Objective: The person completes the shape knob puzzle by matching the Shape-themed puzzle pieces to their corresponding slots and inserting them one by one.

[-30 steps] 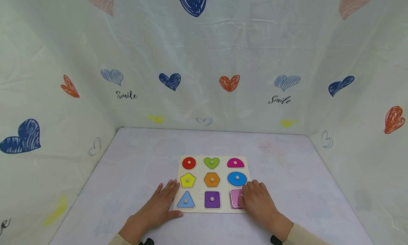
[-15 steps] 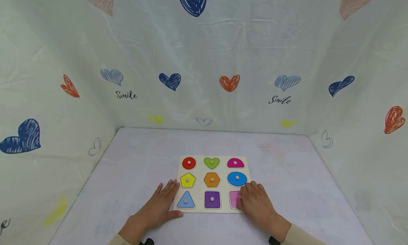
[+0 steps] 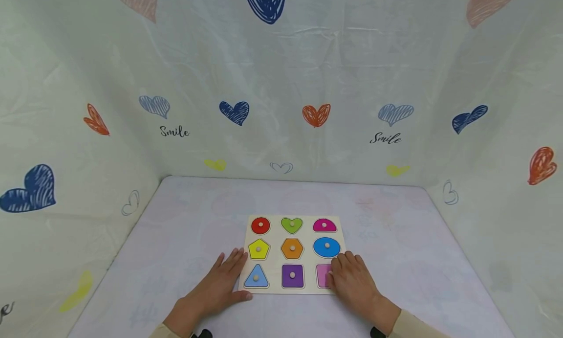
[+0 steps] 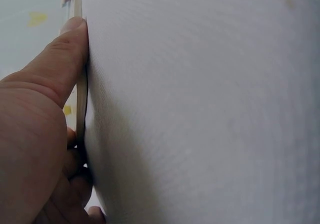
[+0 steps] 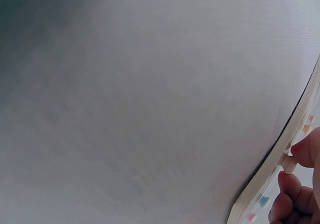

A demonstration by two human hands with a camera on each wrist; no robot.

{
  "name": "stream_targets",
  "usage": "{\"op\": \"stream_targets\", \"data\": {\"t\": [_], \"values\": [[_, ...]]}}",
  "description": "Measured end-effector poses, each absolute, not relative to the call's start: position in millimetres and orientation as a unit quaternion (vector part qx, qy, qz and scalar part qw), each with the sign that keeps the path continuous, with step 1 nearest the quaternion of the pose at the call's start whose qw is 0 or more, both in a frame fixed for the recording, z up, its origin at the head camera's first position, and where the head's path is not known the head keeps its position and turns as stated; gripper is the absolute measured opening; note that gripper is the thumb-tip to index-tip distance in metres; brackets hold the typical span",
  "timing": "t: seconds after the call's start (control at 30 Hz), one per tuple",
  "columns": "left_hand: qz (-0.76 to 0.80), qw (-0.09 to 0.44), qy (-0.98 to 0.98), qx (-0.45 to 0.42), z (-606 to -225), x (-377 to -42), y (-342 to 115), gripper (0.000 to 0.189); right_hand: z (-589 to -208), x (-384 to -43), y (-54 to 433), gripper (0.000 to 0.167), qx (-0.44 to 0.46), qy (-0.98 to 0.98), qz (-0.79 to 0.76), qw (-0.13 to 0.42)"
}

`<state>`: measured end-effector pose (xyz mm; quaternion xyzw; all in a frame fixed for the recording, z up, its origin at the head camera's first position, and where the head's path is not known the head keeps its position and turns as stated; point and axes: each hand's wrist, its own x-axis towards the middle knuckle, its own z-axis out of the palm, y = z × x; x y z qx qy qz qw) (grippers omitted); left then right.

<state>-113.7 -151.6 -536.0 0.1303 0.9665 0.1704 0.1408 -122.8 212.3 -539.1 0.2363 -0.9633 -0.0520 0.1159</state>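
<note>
In the head view a wooden shape-puzzle board (image 3: 275, 230) lies on the table, with knobbed coloured pieces in its recesses. My right hand (image 3: 354, 285) is at the board's near right corner. Its thumb and fingers pinch the small wooden knob (image 5: 288, 164) of the pink puzzle piece (image 3: 322, 276), which lies level in its recess. The hand covers the right part of that piece. At the board's left side my left hand (image 3: 215, 284) rests with straight fingers, fingertips on the left edge and thumb at the near corner. The left wrist view shows its thumb (image 4: 65, 52) along the board's edge.
Beside the pink piece sit the purple square (image 3: 292, 276) and, above, the blue oval (image 3: 327, 247). The light blue triangle (image 3: 256, 277) is close to the left hand. A pale cloth-covered table (image 3: 396, 230) surrounds the board, with a heart-printed curtain (image 3: 352, 74) behind and at both sides.
The pink piece, earlier askew over its recess, shifted slightly left and settled into it. My right hand moved a little left with it; the left hand stayed in place.
</note>
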Motion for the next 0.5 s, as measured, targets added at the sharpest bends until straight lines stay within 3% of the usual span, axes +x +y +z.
{"op": "stream_targets", "data": {"t": [0.5], "values": [[0.162, 0.144, 0.967, 0.132, -536.5, -113.9, -151.7, 0.109, -538.8, -123.2, 214.2, 0.031, 0.224, -0.968, -0.017, 0.109]]}}
